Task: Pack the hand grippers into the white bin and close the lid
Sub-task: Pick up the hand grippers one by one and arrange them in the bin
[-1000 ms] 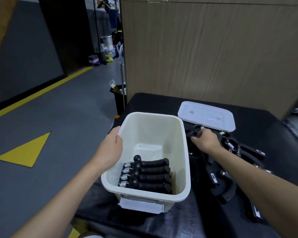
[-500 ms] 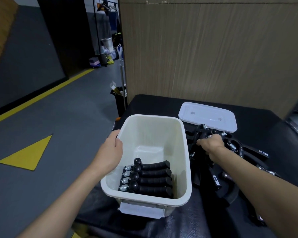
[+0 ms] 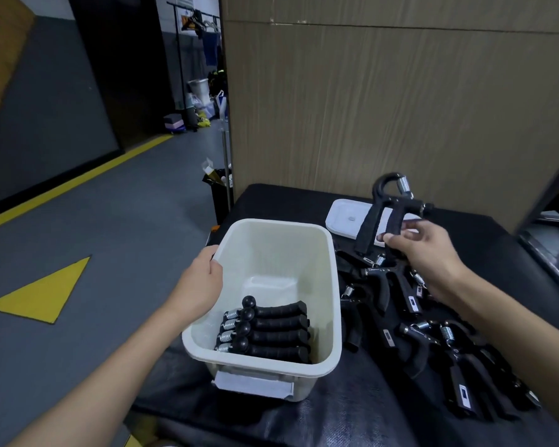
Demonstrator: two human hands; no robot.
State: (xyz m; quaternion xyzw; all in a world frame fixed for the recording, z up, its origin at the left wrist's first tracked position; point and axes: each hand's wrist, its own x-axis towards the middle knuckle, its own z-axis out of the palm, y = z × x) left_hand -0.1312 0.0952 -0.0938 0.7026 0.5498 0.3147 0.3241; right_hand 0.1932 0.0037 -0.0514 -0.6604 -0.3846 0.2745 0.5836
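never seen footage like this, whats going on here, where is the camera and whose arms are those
No machine here: the arms are a person's, and the camera sits on their head, looking forward and down. The left hand grips the rim of the white bin, which stands on a black-covered table. A row of hand grippers already lies in its near end. The right hand holds one more hand gripper up in the air by a handle. A loose pile of grippers lies right of the bin, and the lid rests flat behind that pile, still off.
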